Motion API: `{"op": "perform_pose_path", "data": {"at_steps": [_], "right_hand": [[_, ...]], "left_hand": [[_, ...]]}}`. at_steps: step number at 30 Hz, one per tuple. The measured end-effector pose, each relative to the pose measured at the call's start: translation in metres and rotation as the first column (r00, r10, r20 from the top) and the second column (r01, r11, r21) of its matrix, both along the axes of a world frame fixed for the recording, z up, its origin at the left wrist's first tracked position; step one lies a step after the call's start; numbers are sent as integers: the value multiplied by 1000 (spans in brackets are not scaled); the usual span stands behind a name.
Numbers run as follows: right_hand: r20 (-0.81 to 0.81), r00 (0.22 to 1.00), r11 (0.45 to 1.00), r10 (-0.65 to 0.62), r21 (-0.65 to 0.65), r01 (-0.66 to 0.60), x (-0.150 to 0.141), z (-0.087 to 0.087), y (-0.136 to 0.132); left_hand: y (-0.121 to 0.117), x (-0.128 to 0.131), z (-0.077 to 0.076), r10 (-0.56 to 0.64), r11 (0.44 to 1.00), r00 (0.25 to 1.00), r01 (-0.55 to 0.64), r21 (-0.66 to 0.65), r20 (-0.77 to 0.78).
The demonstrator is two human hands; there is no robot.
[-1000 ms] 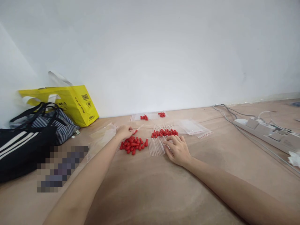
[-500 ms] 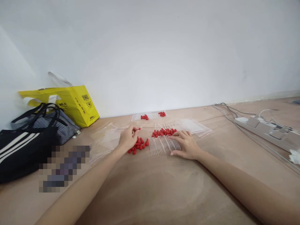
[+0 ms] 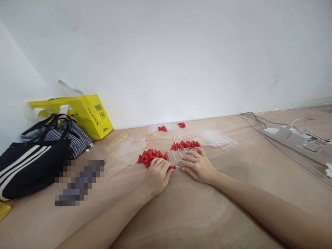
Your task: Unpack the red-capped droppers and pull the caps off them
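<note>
My left hand [image 3: 158,175] pinches a red rubber dropper bulb [image 3: 172,167] between thumb and fingers. Against the bulb's open end lies a thin clear tube [image 3: 178,167], whose other end runs under the fingertips of my right hand [image 3: 198,166]. How far the tube sits in the bulb is too small to tell. Beyond the fingers lies a row of clear tubes [image 3: 172,157], partly covered by my right hand. Loose red bulbs [image 3: 149,155] are heaped just past my left hand. Farther back, several droppers with red bulbs [image 3: 185,144] lie side by side.
Clear zip bags [image 3: 124,154] lie flat at left, and more bags [image 3: 218,139] at right. Bagged red-bulb droppers [image 3: 171,128] rest by the wall. A yellow bag [image 3: 95,117] and a black striped bag [image 3: 33,166] stand left; a power strip [image 3: 293,140] with cables lies right.
My left hand has come from above the bulb heap down and right to the near edge of the tubes, carrying a red bulb. My right hand has shifted slightly left, its fingers drawn closer together.
</note>
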State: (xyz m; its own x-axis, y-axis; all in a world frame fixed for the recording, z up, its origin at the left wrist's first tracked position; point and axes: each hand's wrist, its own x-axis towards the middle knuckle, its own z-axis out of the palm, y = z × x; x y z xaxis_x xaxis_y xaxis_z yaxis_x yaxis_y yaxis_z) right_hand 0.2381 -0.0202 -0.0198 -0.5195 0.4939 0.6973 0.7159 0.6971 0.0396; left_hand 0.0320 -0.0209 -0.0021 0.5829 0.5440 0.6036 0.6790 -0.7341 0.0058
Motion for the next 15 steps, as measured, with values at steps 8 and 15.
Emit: {"op": "perform_pose_path", "data": {"at_steps": [8,15], "right_hand": [[-29,997,979,73,191,-66,-4,-3,5],[45,996,980,71,180,-79,-6,-5,6]], "left_hand": [[5,2,-4,-43,997,999,44,64,-27],[6,6,-6,-79,995,995,82,60,-58]]}}
